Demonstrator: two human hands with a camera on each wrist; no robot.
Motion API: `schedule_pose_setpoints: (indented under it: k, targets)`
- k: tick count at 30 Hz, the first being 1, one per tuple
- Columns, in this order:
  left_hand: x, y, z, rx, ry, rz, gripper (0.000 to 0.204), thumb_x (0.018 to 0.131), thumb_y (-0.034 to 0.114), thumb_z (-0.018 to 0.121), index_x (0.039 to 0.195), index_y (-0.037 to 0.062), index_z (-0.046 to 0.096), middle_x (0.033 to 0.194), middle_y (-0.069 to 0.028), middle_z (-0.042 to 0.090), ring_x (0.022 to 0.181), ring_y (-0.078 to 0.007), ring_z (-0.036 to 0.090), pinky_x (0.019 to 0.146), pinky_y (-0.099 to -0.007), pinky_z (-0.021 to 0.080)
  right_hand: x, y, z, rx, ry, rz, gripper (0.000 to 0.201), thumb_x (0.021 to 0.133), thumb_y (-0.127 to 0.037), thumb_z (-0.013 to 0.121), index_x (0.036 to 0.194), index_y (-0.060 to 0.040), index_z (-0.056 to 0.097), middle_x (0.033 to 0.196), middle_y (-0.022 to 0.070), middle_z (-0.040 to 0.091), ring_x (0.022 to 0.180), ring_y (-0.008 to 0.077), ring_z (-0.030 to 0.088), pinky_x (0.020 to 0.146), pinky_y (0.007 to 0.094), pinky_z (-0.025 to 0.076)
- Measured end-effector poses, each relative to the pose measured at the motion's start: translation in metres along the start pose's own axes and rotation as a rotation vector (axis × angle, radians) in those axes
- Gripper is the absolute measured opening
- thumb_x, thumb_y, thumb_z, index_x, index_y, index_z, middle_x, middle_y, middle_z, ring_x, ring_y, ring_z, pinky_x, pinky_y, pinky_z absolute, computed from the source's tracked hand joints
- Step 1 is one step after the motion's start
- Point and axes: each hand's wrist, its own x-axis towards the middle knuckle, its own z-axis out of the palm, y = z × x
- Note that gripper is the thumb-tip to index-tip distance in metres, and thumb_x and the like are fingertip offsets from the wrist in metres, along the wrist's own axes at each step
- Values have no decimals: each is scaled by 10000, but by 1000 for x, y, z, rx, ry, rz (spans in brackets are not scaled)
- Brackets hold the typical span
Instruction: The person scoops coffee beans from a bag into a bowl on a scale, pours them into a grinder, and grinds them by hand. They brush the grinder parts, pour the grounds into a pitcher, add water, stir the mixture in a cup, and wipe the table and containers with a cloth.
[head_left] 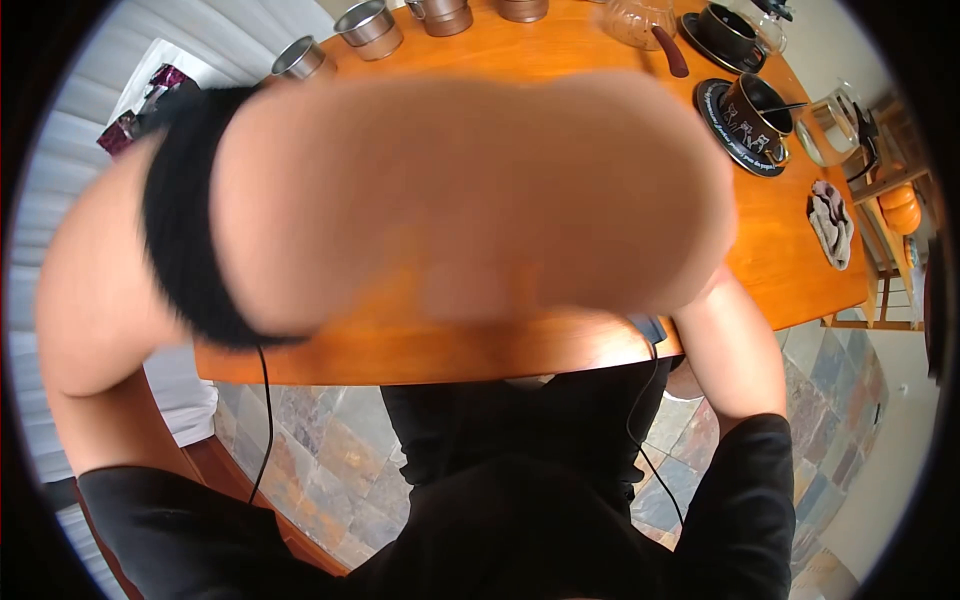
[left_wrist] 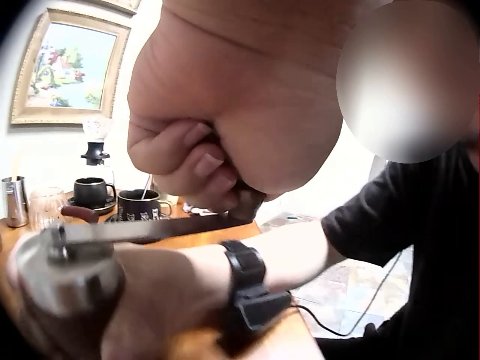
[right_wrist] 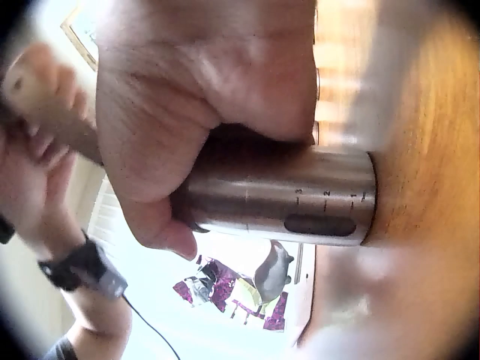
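A manual coffee grinder (right_wrist: 274, 187), a steel cylinder with a slot window and number marks, stands upright on the wooden table. My right hand (right_wrist: 206, 97) wraps around its upper body, thumb along the near side. In the left wrist view the crank arm (left_wrist: 161, 229) reaches out from the grinder's round top. My left hand (left_wrist: 240, 97) grips the crank's outer end with curled fingers, which hide most of the knob. Close to the head camera, the left hand and forearm are blurred and cover the grinder and the right hand.
Several metal cups (head_left: 370, 32) line the table's far edge. At the right are a glass vessel (head_left: 640, 22) with a brown handle, a cat-patterned cup (head_left: 755, 115) on a saucer, and a folded cloth (head_left: 830, 225). Cables (head_left: 265, 420) hang from both wrists past the near edge.
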Motion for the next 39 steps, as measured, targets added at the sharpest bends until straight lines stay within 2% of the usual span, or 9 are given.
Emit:
schedule_pose_setpoints:
  k: [3,6,8,21,26,28,31,38,39]
  targets:
    - [-46,12,-20,-152,78,15,330,866,288,659,630,60,618,527,-87,526,476,-285,519,484,-392,414,39,6,-3,-878,-573,-959,372,727,-60,780,1041,-41,580,798,8,618,571,97,556,525,295,479]
    - [-83,11,-16,-114,151,-86,303,835,233,686,606,60,589,518,-85,507,461,-302,497,472,-395,399,22,3,2,-927,-425,-611,395,717,10,763,1056,-45,569,803,2,599,622,76,561,526,245,462]
    - [-102,4,-24,-155,-104,-460,292,831,199,681,602,44,589,505,-115,485,477,-333,493,468,-405,390,19,3,5,-919,-425,-575,418,708,62,727,1071,-45,550,835,29,604,650,104,574,550,266,476]
    - [-90,-107,-2,176,-51,-794,446,970,350,531,720,2,655,553,-177,548,580,-378,582,568,-458,472,14,9,18,-1000,-369,-586,418,651,91,730,1007,-48,559,855,21,610,681,92,580,559,254,486]
    - [-14,-126,-10,76,-130,-543,447,996,378,471,886,15,706,812,-248,684,727,-425,658,695,-490,532,12,4,21,-1038,-386,-469,448,626,23,784,1010,-63,570,917,8,628,817,100,601,717,267,510]
    - [18,-132,1,157,-46,-44,394,1021,307,430,959,20,693,848,-257,678,736,-435,650,695,-519,525,10,6,22,-1050,-395,-499,452,628,18,787,1016,-63,570,935,11,629,843,102,602,733,269,510]
    - [28,-70,-33,-5,-254,-20,349,1041,266,410,1071,28,664,950,-180,697,866,-329,671,786,-425,529,10,9,17,-1105,-411,-592,478,631,11,792,1045,-64,565,969,14,629,899,108,603,765,272,509]
    - [-30,4,-15,-323,207,143,243,781,259,664,669,45,640,612,-98,585,610,-280,602,573,-387,469,16,9,11,-913,-402,-451,459,651,-25,802,1046,-60,572,956,8,613,881,99,591,772,260,498]
    - [-38,8,-5,-196,206,130,168,734,221,692,749,59,651,830,-68,596,764,-242,596,634,-362,473,17,8,10,-846,-394,-402,456,653,-31,803,1047,-59,573,954,7,611,878,97,589,773,258,496]
